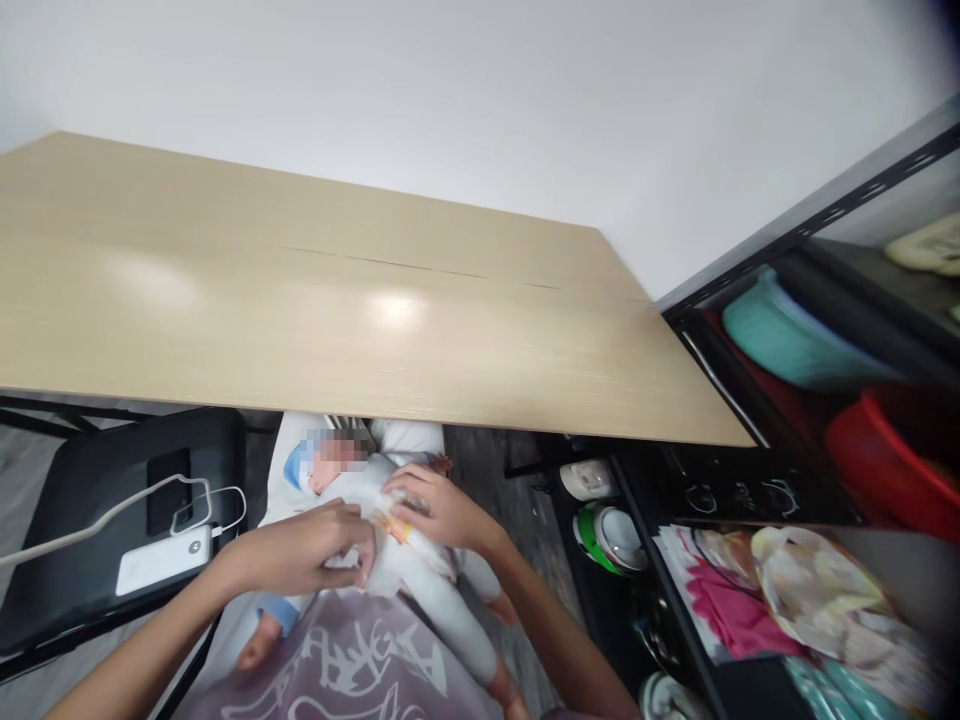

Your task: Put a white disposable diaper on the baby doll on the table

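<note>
A baby doll (420,590) in a white suit and blue cap lies on my lap, below the front edge of a light wooden table (315,300). My left hand (315,548) pinches the white cloth at the doll's belly. My right hand (442,508) rests on the doll's chest, its fingers closed on the same cloth by a small orange-yellow patch. The doll's bare feet point toward the lower right. A purple garment with white lettering (352,660) covers my lap under the doll.
A black chair (82,540) at the left carries a white power bank (161,560) with a white cable. At the right stands a black metal shelf (750,480) with a teal basin, a red basin (900,460), folded cloths and bags. Small appliances (607,530) sit on the floor.
</note>
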`<state>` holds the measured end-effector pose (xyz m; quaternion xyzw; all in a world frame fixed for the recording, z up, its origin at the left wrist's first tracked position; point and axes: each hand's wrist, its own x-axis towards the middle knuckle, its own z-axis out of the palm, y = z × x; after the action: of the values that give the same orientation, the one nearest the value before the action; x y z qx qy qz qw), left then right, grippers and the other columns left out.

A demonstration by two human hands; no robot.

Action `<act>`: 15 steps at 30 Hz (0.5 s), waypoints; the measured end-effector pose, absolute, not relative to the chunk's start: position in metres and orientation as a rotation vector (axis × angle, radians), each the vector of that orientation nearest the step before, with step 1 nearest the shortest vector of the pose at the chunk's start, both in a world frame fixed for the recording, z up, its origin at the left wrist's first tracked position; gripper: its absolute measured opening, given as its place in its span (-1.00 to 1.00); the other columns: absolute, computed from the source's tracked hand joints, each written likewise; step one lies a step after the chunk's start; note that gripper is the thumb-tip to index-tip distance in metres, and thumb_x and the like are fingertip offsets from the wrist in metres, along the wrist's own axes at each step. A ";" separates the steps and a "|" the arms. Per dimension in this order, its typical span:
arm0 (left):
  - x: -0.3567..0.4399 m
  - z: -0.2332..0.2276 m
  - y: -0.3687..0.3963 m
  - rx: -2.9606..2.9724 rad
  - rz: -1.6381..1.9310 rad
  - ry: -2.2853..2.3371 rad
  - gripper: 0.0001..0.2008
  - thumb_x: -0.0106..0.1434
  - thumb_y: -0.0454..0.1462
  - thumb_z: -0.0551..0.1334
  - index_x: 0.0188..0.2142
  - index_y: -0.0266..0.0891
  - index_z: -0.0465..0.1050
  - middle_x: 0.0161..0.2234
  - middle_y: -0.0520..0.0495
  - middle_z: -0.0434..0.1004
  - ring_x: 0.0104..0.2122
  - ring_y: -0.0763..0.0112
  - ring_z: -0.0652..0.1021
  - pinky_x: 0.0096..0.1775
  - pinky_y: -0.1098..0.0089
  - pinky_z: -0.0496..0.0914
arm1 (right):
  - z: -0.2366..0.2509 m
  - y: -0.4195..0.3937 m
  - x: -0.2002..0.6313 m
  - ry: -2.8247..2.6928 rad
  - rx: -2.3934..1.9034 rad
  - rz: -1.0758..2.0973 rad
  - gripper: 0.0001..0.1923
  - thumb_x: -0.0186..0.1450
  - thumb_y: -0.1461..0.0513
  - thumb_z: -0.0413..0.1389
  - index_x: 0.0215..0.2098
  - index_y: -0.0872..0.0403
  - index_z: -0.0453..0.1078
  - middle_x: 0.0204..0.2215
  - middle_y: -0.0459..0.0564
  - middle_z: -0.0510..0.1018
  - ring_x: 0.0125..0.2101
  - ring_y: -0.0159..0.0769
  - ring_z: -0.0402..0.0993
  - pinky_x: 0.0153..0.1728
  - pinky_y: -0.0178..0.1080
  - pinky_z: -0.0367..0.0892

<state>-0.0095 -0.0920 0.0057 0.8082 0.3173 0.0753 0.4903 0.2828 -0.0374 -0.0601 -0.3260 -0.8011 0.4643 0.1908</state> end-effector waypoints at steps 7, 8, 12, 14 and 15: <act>-0.005 0.005 -0.090 1.606 0.082 0.412 -0.82 0.51 -0.09 0.40 -0.01 -0.06 0.70 -0.21 -0.06 0.80 -0.23 0.21 0.74 -0.19 0.30 0.56 | -0.025 -0.081 0.358 -2.185 -1.277 1.674 -0.38 0.69 -0.14 -0.08 -0.30 -0.02 0.58 -0.39 -0.05 0.63 -0.33 -0.19 0.55 -0.16 -0.17 0.43; 0.005 0.001 -0.081 1.623 0.120 0.420 -0.78 0.55 -0.07 0.35 0.04 -0.07 0.68 -0.15 -0.08 0.80 -0.19 0.20 0.74 -0.14 0.29 0.57 | -0.026 -0.090 0.368 -2.065 -1.332 1.828 -0.32 0.70 -0.15 -0.17 -0.30 -0.03 0.58 -0.42 -0.04 0.63 -0.37 -0.19 0.56 -0.23 -0.17 0.42; 0.071 -0.030 -0.037 2.053 0.239 0.666 -0.66 0.47 -0.02 0.41 0.11 -0.12 0.65 0.04 -0.19 0.75 0.08 0.02 0.65 0.14 0.13 0.52 | -0.044 -0.120 0.374 -1.994 -1.528 1.793 -0.42 0.68 -0.08 -0.11 -0.35 -0.04 0.51 -0.44 -0.04 0.62 -0.41 -0.18 0.52 -0.32 -0.18 0.31; 0.108 -0.053 -0.023 2.214 0.111 0.754 -0.56 0.28 -0.01 0.57 0.03 -0.17 0.69 0.00 -0.23 0.76 0.11 -0.10 0.65 0.13 0.09 0.53 | -0.056 -0.129 0.364 -2.142 -1.606 1.547 -0.56 0.62 -0.02 0.06 -0.36 -0.02 0.48 -0.43 -0.06 0.60 -0.38 -0.20 0.47 -0.32 -0.19 0.19; 0.125 -0.065 -0.020 2.228 0.052 0.774 -0.55 0.19 -0.02 0.63 -0.04 -0.19 0.72 -0.11 -0.22 0.77 0.02 -0.08 0.68 0.03 0.13 0.55 | -0.061 -0.132 0.359 -2.185 -1.638 1.467 -0.61 0.59 0.01 0.10 -0.35 -0.01 0.48 -0.42 -0.07 0.59 -0.37 -0.22 0.46 -0.32 -0.20 0.14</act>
<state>0.1246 -0.0196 -0.0646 0.8731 0.3034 0.0203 0.3811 0.3588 -0.1323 -0.0615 -0.5284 -0.7047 0.4731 0.0209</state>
